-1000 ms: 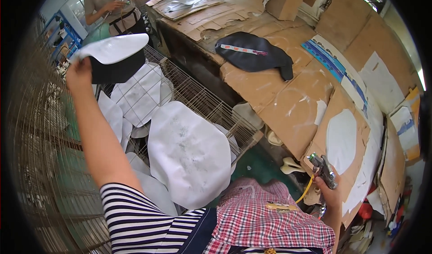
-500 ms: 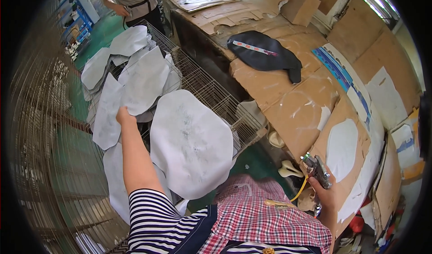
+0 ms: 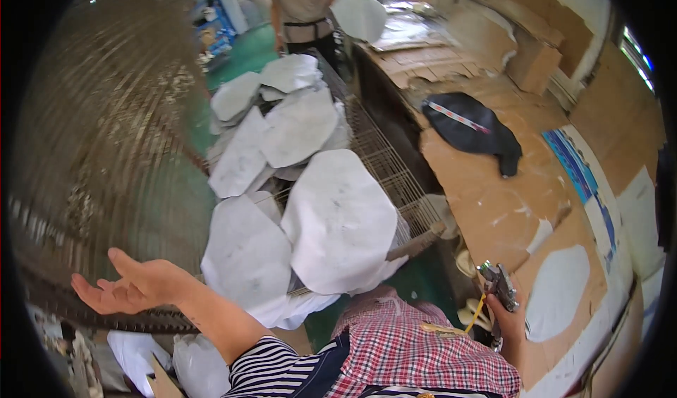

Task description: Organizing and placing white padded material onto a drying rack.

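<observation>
My left hand [image 3: 130,285] is stretched out at the lower left, palm up and fingers apart, with nothing in it. It is nearest to a standing wire rack [image 3: 106,151]. My right hand [image 3: 509,317] grips a metal spray gun [image 3: 497,282] with a yellow hose [image 3: 476,315], low beside the cardboard-covered table. In front of me, grey-white rounded sheet pieces lie overlapping on a wire mesh rack [image 3: 402,183]. The largest sheet [image 3: 340,222] is closest to the table, with another sheet [image 3: 247,246] to its left. Smaller sheets [image 3: 300,126] lie farther back.
On the cardboard-covered table [image 3: 479,200] rests a black curved piece [image 3: 469,126] with a patterned strip. A white oval sheet [image 3: 557,292] lies nearer me. A person [image 3: 303,10] stands beyond the rack, next to a pale round sheet [image 3: 360,17]. White bags [image 3: 201,366] are at the lower left.
My left hand has let go of the sheet among the pile and swung left and back toward me, opening. The view has shifted left. My right hand still grips the spray gun.
</observation>
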Motion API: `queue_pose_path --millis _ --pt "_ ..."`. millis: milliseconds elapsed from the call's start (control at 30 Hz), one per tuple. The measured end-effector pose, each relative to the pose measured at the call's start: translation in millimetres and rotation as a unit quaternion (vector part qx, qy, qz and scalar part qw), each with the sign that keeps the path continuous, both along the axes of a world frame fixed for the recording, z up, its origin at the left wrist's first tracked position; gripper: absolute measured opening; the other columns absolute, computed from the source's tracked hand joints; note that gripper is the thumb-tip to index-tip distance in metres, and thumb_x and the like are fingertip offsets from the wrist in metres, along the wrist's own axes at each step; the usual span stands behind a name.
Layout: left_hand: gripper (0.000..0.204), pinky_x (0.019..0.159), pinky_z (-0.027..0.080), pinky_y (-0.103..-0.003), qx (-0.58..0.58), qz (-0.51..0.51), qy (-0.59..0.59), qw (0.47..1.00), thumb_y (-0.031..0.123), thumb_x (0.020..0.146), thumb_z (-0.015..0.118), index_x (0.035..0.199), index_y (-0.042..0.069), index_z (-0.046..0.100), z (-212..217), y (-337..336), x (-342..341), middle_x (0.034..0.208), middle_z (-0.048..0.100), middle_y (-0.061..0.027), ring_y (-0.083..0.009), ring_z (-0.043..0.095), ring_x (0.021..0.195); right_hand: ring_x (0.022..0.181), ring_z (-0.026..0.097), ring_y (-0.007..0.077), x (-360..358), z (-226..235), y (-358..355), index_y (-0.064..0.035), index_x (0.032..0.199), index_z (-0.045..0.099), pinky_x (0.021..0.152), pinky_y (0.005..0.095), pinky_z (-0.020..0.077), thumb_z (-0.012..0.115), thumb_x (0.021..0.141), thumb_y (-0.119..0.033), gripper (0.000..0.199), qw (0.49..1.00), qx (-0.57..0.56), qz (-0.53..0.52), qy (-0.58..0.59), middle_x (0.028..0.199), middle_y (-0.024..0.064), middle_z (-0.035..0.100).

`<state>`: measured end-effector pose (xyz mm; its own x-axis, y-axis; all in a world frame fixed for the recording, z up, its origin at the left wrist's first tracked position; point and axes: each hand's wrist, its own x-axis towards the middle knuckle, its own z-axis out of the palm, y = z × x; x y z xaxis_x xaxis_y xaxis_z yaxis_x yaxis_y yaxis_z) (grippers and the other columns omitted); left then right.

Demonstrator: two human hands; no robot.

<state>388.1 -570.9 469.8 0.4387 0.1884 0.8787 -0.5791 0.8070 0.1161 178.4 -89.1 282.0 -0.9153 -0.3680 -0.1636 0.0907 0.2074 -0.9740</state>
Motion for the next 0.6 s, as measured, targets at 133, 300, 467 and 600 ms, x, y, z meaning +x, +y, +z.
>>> queue_pose_path --millis 133,300,467,600 --pt "0.072 0.109 0.022 -0.046 0.197 0.069 -0.043 0.977 0.014 0.074 0.068 0.134 -0.007 0.034 2.1 -15.2 41.5 0.14 0.034 -0.0228 -0.0337 0.032 0.13 0.08 0.058 0.0105 -9.5 -2.5 14.0 -0.0015 0.118 0.055 0.074 0.0264 0.049 0.065 0.078 0.0 0.041 1.0 -0.03 -0.003 -0.005 0.089 0.0014 0.06" --pt "0.08 0.111 0.019 -0.049 0.248 0.2 -0.096 0.943 0.015 0.075 0.064 0.14 -0.007 0.025 -4.5 -10.6 56.1 0.143 0.026 -0.0296 -0.0406 0.024 0.135 0.078 0.057 0.0099 -11.9 -20.2 55.7 -0.001 0.115 0.056 0.072 0.0256 0.0472 0.065 0.078 -0.001 0.038 0.997 -0.072 0.02 -0.014 0.089 0.0013 0.06" --pt "0.087 0.108 0.025 -0.054 0.381 0.223 -0.064 0.895 0.019 0.075 0.064 0.143 -0.005 0.016 -3.6 -3.0 34.8 0.147 0.019 -0.0293 -0.042 0.021 0.136 0.078 0.058 0.0112 -3.4 -44.0 111.0 -0.0001 0.115 0.055 0.07 0.0258 0.0488 0.064 0.079 -0.001 0.038 0.995 -0.098 -0.014 -0.033 0.088 0.0028 0.06" --pt "0.091 0.103 0.031 -0.056 0.469 0.232 -0.056 0.85 0.024 0.075 0.066 0.144 -0.004 0.014 7.2 13.5 23.9 0.148 0.018 -0.0251 -0.041 0.023 0.136 0.077 0.058 0.0126 4.2 -58.3 150.9 0.0015 0.118 0.054 0.067 0.0257 0.051 0.063 0.079 -0.003 0.04 0.994 -0.094 -0.043 -0.035 0.088 0.004 0.06"
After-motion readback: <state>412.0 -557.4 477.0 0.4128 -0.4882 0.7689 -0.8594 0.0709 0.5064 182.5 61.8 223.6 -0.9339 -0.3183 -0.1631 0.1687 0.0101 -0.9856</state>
